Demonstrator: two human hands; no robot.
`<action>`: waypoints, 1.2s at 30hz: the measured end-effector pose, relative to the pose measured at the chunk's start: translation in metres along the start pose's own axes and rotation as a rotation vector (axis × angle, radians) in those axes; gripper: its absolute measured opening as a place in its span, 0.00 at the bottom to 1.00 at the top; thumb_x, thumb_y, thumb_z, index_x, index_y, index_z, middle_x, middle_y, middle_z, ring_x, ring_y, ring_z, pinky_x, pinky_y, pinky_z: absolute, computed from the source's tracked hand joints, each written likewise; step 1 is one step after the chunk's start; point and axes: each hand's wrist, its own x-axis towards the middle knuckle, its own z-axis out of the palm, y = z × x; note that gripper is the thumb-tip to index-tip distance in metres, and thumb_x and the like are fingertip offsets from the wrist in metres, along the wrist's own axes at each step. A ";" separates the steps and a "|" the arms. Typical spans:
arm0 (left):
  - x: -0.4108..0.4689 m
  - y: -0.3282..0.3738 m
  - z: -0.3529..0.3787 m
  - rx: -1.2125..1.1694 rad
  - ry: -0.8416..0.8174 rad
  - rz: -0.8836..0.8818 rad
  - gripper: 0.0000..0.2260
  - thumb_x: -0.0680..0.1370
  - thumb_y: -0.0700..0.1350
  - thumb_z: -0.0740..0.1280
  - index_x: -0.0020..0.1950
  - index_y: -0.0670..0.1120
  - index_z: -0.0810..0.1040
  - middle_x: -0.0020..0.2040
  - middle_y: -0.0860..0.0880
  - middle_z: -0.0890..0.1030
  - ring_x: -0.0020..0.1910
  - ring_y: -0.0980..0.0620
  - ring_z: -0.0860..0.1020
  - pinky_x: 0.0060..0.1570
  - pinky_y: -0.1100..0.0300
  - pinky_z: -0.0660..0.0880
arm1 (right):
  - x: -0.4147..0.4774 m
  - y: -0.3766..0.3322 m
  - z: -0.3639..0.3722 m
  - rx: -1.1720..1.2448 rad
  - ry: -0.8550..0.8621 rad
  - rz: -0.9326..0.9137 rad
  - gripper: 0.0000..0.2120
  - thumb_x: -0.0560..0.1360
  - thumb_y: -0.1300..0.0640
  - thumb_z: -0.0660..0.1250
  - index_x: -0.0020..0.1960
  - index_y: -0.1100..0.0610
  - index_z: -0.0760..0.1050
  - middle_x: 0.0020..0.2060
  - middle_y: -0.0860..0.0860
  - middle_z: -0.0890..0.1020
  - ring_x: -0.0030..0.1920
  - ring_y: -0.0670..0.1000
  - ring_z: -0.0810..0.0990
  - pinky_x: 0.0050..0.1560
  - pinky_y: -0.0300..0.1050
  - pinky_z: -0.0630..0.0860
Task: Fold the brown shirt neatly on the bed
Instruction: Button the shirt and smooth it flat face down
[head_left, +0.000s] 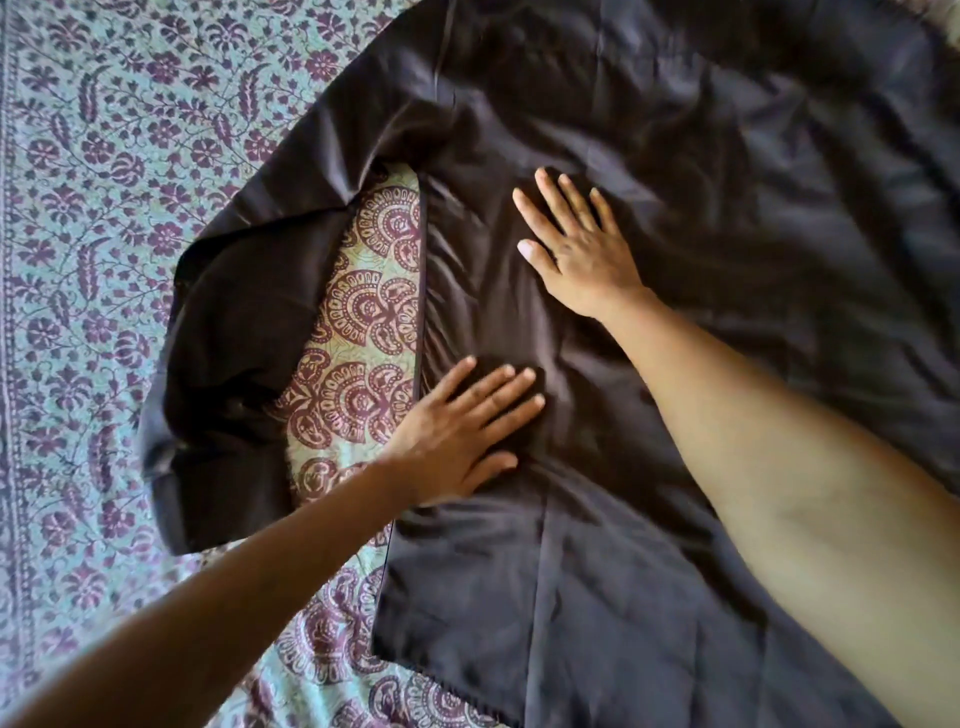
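Both sets of fingers are out straight and spread, pinching nothing. The left hand (462, 431) lies palm-down, fingers (498, 395) pressing flat on the dark brown glossy shirt (727, 208) just inside its straight edge. Beyond those fingertips, the right hand (576, 249) lies flat too, fingers (566, 202) fanned over rippled cloth. Out from both palms the shirt spreads wide across the green and purple patterned bed cover (104, 208). A crumpled sleeve (223, 338) curls left of the left hand, with a strip of cover between.
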 end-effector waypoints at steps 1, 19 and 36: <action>-0.029 0.021 0.010 0.018 -0.046 0.141 0.26 0.79 0.59 0.51 0.75 0.51 0.59 0.75 0.48 0.61 0.73 0.49 0.60 0.71 0.45 0.52 | 0.000 -0.001 0.000 -0.010 -0.005 0.005 0.27 0.79 0.42 0.43 0.76 0.46 0.48 0.76 0.51 0.50 0.76 0.53 0.50 0.73 0.53 0.45; -0.059 0.033 0.018 0.134 -0.067 0.274 0.24 0.79 0.59 0.51 0.75 0.55 0.57 0.75 0.49 0.58 0.74 0.49 0.59 0.72 0.43 0.51 | -0.081 -0.015 0.010 0.051 -0.053 -0.031 0.29 0.76 0.39 0.43 0.75 0.46 0.52 0.76 0.53 0.51 0.75 0.56 0.51 0.72 0.57 0.47; -0.061 0.109 0.027 0.080 0.046 -0.312 0.26 0.79 0.58 0.53 0.75 0.52 0.57 0.76 0.44 0.57 0.74 0.44 0.59 0.71 0.43 0.50 | -0.135 0.010 0.007 -0.006 -0.185 -0.146 0.28 0.79 0.40 0.47 0.76 0.45 0.43 0.76 0.50 0.43 0.76 0.53 0.43 0.73 0.55 0.40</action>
